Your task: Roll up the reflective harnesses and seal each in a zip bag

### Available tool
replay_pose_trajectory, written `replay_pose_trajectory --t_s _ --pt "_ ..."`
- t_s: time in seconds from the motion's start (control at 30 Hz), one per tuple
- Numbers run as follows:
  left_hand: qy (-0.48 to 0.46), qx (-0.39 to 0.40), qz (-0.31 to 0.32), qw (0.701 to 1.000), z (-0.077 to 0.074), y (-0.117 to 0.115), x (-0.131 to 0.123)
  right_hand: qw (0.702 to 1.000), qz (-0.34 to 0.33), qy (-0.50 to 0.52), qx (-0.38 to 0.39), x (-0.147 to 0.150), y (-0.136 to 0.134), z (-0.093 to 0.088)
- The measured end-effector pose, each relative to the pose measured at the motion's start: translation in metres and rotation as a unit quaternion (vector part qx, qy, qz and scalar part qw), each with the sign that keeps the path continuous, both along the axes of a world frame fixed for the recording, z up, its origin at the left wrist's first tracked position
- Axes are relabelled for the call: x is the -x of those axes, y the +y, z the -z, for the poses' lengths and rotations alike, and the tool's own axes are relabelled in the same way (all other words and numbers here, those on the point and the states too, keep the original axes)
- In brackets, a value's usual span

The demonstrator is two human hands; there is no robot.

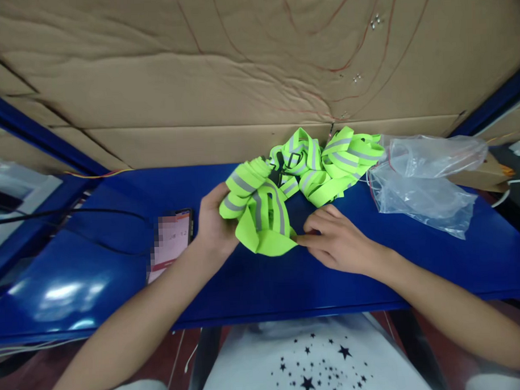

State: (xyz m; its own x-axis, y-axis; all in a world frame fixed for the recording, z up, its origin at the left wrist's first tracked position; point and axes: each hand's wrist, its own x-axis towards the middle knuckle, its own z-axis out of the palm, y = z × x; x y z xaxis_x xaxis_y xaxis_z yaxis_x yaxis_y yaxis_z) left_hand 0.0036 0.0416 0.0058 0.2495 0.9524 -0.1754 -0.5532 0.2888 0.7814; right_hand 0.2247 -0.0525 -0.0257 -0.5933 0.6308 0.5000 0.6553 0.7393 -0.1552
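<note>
A neon yellow reflective strap (263, 217) with grey bands lies bunched at the middle of the blue table (254, 286). My left hand (212, 225) grips its left side, fingers wrapped round the folded fabric. My right hand (334, 238) pinches the strap's lower right edge between thumb and fingers. Behind it, a pile of more neon reflective straps (327, 161) with a black buckle sits against the cardboard wall.
A phone (172, 241) lies screen-up left of my left hand, with a black cable (73, 213) running off to the left. Clear plastic bags (421, 183) lie at the right. Brown cardboard (239, 76) backs the table. The table's front edge is near my body.
</note>
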Motion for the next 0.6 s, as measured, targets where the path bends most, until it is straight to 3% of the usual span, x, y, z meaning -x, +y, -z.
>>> replay_pose_trajectory --t_s 0.07,0.13,0.2,0.3,0.37,0.43,0.53,0.6 --pt "0.0 0.014 0.028 1.0 0.006 -0.007 -0.005 0.991 -0.02 0.058 0.117 0.002 -0.001 0.001" --pt "-0.002 0.011 0.041 0.999 0.011 -0.014 -0.01 0.956 -0.032 0.144 0.253 0.005 -0.001 0.003" --pt "0.001 -0.001 0.044 0.999 0.014 -0.017 -0.012 0.893 -0.046 0.224 0.387 0.009 -0.001 0.006" --pt "-0.005 -0.012 0.045 0.999 0.016 -0.015 -0.011 0.776 -0.04 0.333 0.534 0.012 0.0 0.01" --pt "-0.024 -0.01 0.048 0.998 0.017 -0.012 -0.01 0.724 0.0 0.388 0.571 0.011 0.002 0.013" --pt "-0.034 -0.009 0.05 0.998 0.018 -0.01 -0.009 0.716 0.029 0.411 0.563 0.009 0.003 0.013" --pt "-0.025 -0.019 0.046 0.998 0.018 -0.009 -0.008 0.72 -0.008 0.419 0.553 0.006 0.004 0.008" --pt "-0.02 -0.024 0.04 0.999 0.018 -0.008 -0.008 0.692 -0.04 0.448 0.564 0.005 0.004 0.004"
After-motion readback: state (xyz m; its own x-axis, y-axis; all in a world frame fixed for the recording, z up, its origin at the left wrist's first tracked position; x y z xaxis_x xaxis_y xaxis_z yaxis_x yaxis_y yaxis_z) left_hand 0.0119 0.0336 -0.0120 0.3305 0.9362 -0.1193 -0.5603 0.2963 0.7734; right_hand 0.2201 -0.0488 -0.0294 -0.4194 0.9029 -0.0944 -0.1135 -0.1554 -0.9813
